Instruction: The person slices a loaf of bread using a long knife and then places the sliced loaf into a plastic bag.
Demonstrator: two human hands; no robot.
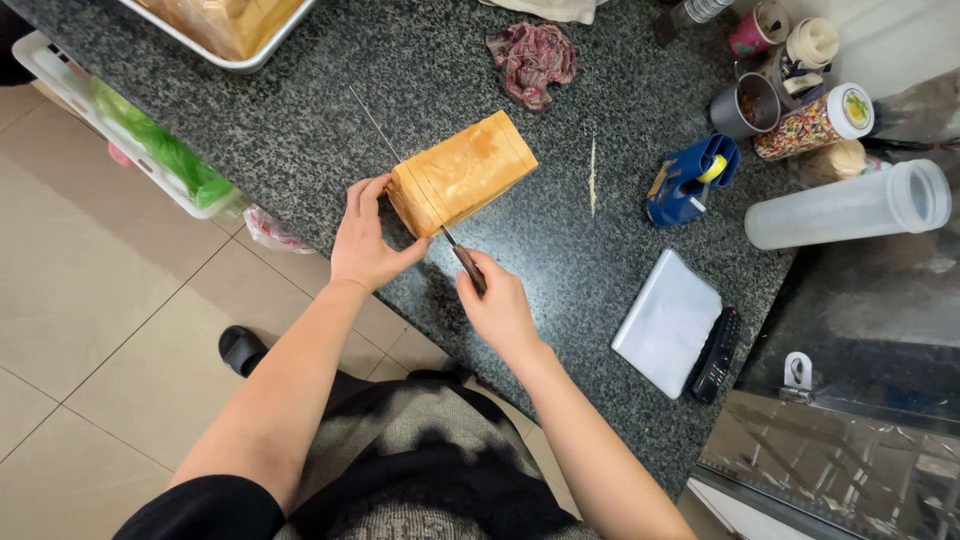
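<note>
The loaf [462, 172] lies on the counter [320, 130], the left hand [365, 240] against its near end and the knife [420, 195] in the right hand [500, 305] crossing that end. Right of the grip lie a flat packet [668, 322] and remote [717, 355]; beyond the loaf, a crumpled cloth [533, 62]; far right, jars [815, 122].

Cut off and hidden parts

The metal tray [215, 40] runs off the top edge; the right hand [497, 305] hides most of the knife handle [468, 268].
</note>
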